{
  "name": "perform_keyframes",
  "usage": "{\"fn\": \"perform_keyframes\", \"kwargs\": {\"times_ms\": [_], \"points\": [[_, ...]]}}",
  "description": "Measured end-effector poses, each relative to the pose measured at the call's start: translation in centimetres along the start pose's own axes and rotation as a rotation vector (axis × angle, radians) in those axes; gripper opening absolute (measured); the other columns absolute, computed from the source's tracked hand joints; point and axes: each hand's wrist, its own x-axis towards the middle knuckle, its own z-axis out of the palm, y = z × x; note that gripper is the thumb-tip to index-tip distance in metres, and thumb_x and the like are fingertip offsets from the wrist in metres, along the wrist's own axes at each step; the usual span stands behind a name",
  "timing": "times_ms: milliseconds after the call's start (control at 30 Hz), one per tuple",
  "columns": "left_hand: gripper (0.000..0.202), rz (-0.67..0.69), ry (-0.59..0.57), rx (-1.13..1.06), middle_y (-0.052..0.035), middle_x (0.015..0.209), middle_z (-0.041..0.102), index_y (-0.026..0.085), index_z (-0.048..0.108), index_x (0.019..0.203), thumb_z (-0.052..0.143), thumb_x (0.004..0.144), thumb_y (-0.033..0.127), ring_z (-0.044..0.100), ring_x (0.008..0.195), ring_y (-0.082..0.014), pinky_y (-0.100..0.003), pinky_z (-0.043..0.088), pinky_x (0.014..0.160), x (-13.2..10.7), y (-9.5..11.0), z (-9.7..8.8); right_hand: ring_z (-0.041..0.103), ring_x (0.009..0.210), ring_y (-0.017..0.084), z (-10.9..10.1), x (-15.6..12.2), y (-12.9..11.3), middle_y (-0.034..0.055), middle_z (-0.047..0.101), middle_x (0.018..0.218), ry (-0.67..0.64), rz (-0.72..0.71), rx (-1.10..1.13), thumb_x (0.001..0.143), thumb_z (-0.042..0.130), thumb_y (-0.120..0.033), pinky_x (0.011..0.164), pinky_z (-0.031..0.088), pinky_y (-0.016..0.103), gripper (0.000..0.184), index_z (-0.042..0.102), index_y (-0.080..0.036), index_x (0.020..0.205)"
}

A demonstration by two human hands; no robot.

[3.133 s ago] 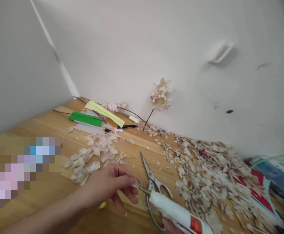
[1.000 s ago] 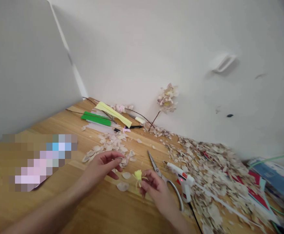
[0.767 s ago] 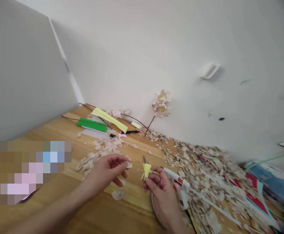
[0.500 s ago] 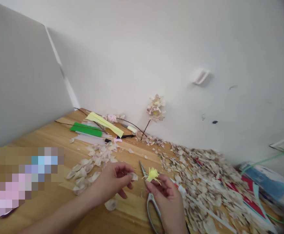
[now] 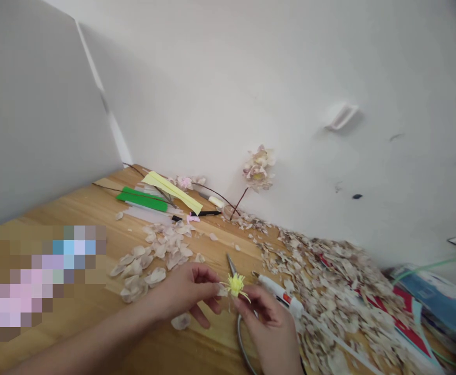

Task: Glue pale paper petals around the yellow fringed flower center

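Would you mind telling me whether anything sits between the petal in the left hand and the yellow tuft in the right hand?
Nothing visible does: the left hand brings its petal right beside the yellow tuft pinched by the right hand.

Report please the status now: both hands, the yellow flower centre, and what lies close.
Left hand pinches petal against yellow flower centre. Right hand holds centre from below. Scissors and glue gun lie close by.

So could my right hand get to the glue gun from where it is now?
Probably yes: the glue gun lies on the table just beyond the right hand with nothing between, but that hand is pinching the yellow flower center.
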Motion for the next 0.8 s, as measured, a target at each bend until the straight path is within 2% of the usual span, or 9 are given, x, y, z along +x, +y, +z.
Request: {"fn": "perform_keyframes", "kwargs": {"times_ms": [200,400,600,800], "points": [[0.02,-0.013,0.007,0.006,0.0,0.065,0.062,0.015,0.063,0.071,0.069,0.059,0.031,0.065,0.064,-0.018,-0.023,0.05,0.044,-0.11,0.14,0.01,0.063,0.058,0.018,-0.29,0.0,-0.14,0.0012,0.068,0.063,-0.089,-0.03,-0.087,0.069,0.064,-0.032,0.055,0.051,0.025,0.01,0.07,-0.025,0.07],[0.015,-0.008,0.003,0.046,-0.0014,0.066,0.063,0.014,0.064,0.072,0.065,0.063,0.026,0.064,0.065,-0.0164,-0.021,0.05,0.044,-0.22,0.26,-0.12,0.062,0.055,0.017,-0.47,-0.07,-0.57,0.0001,0.068,0.062,-0.134,-0.079,-0.151,0.068,0.062,-0.028,0.053,0.05,0.024,0.01,0.071,-0.026,0.071],[0.016,0.008,0.055,0.118,-0.001,0.062,0.062,0.013,0.064,0.071,0.064,0.063,0.028,0.065,0.065,-0.0176,-0.021,0.05,0.044,-0.43,0.36,0.18,0.065,0.062,0.019,-0.51,0.1,-0.33,0.0013,0.071,0.069,-0.152,-0.084,-0.173,0.07,0.06,-0.027,0.058,0.052,0.026,0.012,0.071,-0.026,0.073],[0.015,0.009,0.026,0.146,-0.0016,0.064,0.064,0.014,0.066,0.069,0.06,0.065,0.027,0.065,0.064,-0.0162,-0.02,0.05,0.044,-0.73,0.21,0.13,0.065,0.061,0.018,-0.65,-0.02,-0.22,-0.0007,0.071,0.068,-0.14,-0.119,-0.206,0.067,0.06,-0.024,0.057,0.052,0.025,0.012,0.071,-0.027,0.072]]}}
